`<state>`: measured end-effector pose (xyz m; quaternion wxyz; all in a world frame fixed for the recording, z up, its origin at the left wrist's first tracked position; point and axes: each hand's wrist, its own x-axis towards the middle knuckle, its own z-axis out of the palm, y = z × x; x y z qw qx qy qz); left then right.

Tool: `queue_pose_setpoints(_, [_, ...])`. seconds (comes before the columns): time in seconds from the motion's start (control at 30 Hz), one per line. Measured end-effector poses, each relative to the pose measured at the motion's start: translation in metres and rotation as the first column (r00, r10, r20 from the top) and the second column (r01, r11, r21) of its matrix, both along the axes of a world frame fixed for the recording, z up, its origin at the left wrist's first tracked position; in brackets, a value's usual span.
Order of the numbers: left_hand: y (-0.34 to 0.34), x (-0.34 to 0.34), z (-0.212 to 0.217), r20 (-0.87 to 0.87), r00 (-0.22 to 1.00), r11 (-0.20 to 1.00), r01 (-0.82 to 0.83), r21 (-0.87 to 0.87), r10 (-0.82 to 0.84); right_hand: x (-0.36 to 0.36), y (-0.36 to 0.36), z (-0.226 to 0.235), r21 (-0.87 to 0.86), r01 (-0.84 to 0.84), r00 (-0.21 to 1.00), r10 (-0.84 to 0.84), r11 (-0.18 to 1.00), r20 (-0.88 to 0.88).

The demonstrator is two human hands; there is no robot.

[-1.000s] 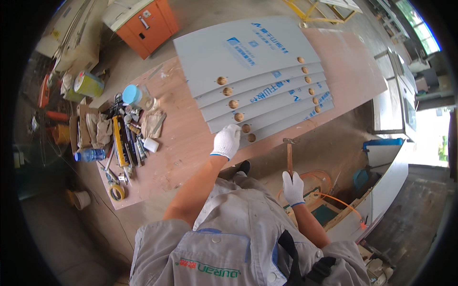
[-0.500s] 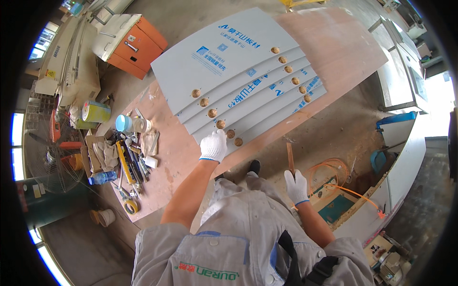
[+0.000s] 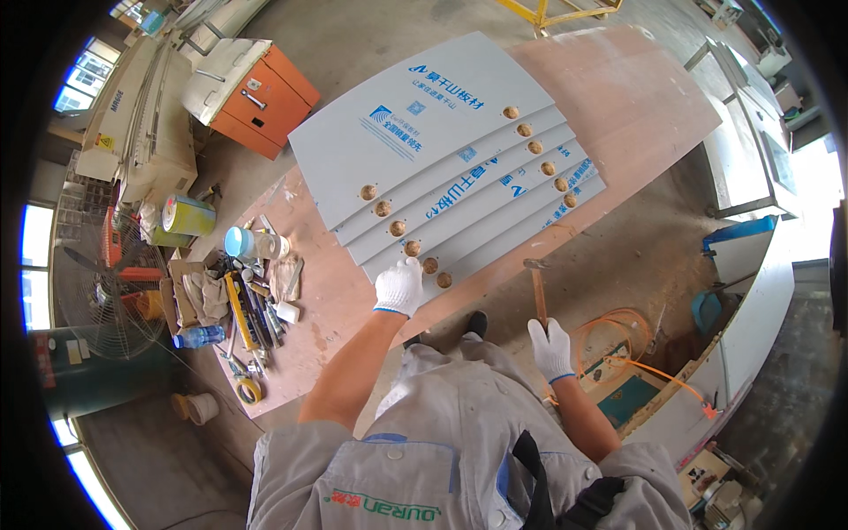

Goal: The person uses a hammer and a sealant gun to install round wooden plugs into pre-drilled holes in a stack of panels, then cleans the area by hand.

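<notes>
Six grey boards (image 3: 446, 159) lie stacked in steps on the middle of the tabletop (image 3: 636, 106), the lowest reaching closest to its near edge. Twelve round holes (image 3: 397, 228) show in them, two to a board. Toward the tabletop's left end are one blue-lidded jar (image 3: 256, 243) and one bottle (image 3: 199, 336), with one roll of tape (image 3: 249, 390) at its near left corner.

The left forearm (image 3: 353, 367) stretches forward; the white-gloved left grip (image 3: 400, 288) is curled at the boards' near left edge, and whether it pinches anything cannot be told. The right grip (image 3: 551, 349), gloved too, is closed round one hammer (image 3: 539, 296), head up, off the tabletop's near edge.

Half a second ago the hammer's head did not show clearly; now it does. The left grip stays by the same edge.
</notes>
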<state>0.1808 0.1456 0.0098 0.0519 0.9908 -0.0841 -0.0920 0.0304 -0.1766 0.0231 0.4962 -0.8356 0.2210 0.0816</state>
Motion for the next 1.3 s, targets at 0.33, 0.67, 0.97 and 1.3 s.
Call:
queue_pose_setpoints(0.33, [0.016,-0.011,-0.014,0.031,0.999,0.991,-0.035,-0.132,0.04,-0.002,0.004,-0.007,-0.012,-0.014,0.999,0.014,1.0,-0.031])
queue_pose_setpoints(0.67, [0.001,0.005,-0.006,-0.006,0.997,0.997,0.073,0.013,-0.073,0.003,0.0,-0.011,-0.015,-0.031,0.999,0.03,0.999,-0.035])
queue_pose_setpoints(0.97, [0.007,0.004,-0.004,0.041,0.993,0.993,0.113,-0.029,-0.112,0.01,0.003,-0.01,-0.02,-0.063,0.998,0.062,0.998,-0.025])
queue_pose_setpoints(1.3, [-0.002,0.007,0.001,-0.047,0.987,0.982,0.16,0.101,-0.156,0.014,0.003,-0.009,-0.06,-0.112,0.993,0.11,0.992,-0.031])
